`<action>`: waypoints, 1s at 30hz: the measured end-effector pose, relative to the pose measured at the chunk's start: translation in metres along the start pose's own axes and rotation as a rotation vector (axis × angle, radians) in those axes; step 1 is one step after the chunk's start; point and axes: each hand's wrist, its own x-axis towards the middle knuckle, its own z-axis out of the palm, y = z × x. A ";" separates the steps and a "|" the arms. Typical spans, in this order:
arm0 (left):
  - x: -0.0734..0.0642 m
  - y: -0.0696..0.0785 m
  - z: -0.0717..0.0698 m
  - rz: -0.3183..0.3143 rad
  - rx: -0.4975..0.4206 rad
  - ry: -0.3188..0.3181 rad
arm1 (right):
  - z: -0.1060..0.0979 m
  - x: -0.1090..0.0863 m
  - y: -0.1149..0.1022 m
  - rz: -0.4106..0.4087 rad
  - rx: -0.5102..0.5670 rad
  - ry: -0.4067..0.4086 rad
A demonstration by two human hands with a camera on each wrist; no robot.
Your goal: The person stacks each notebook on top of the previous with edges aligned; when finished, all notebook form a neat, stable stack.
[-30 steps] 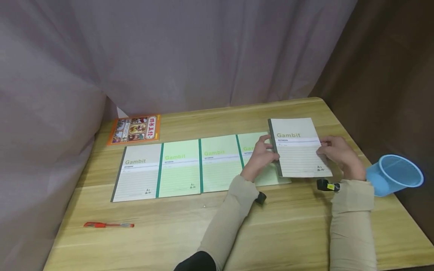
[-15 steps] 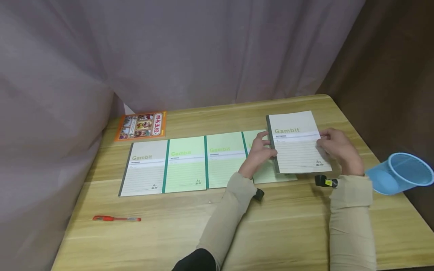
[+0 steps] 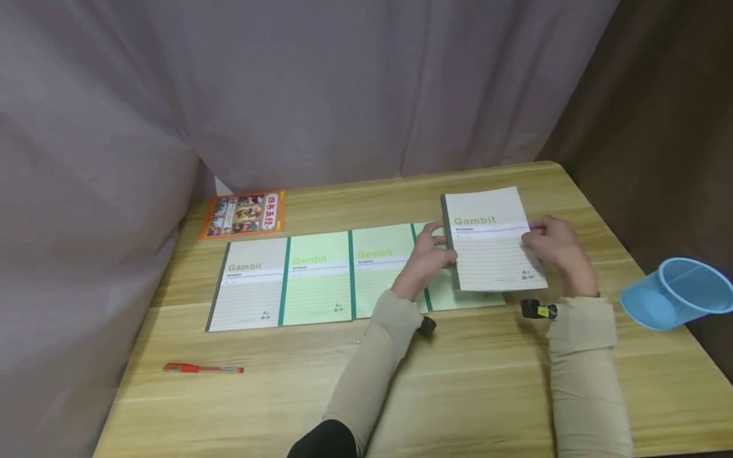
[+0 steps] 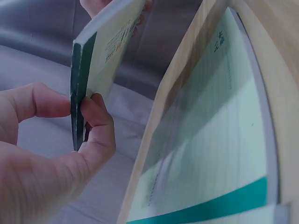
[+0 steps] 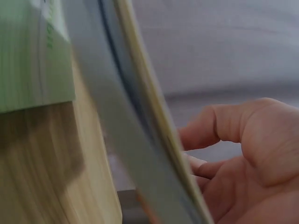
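My two hands hold a white Gambit notebook (image 3: 492,248) with a dark grey spine, raised above the table's right half. My left hand (image 3: 425,262) pinches the spine between thumb and fingers; the left wrist view shows this grip on the dark spine (image 4: 77,93). At the opposite edge, my right hand (image 3: 560,249) pinches the notebook with the thumb in front. Below it lies a light green notebook (image 4: 210,126), partly covered in the head view. That one ends a row with two green notebooks (image 3: 317,286) (image 3: 382,280) and a white one (image 3: 249,292).
An orange picture book (image 3: 243,215) lies at the back left. Nearer the front left is a red pen (image 3: 203,368). A blue mesh-like cup (image 3: 647,302) lies tipped at the right edge. Curtains (image 3: 321,95) hang behind the wooden table (image 3: 458,394).
Both hands have carried the white notebook a little to the left, further over the end green notebook. The head view has shifted slightly. The grips look the same.
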 end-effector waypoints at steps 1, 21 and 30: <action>-0.001 0.001 -0.001 0.003 -0.004 -0.003 | 0.002 0.000 -0.001 0.005 0.006 0.005; -0.014 0.014 -0.034 0.070 0.008 0.014 | 0.026 -0.002 -0.013 -0.002 0.363 -0.039; -0.016 0.015 -0.056 0.051 0.029 0.016 | 0.040 0.000 -0.021 -0.023 0.402 -0.073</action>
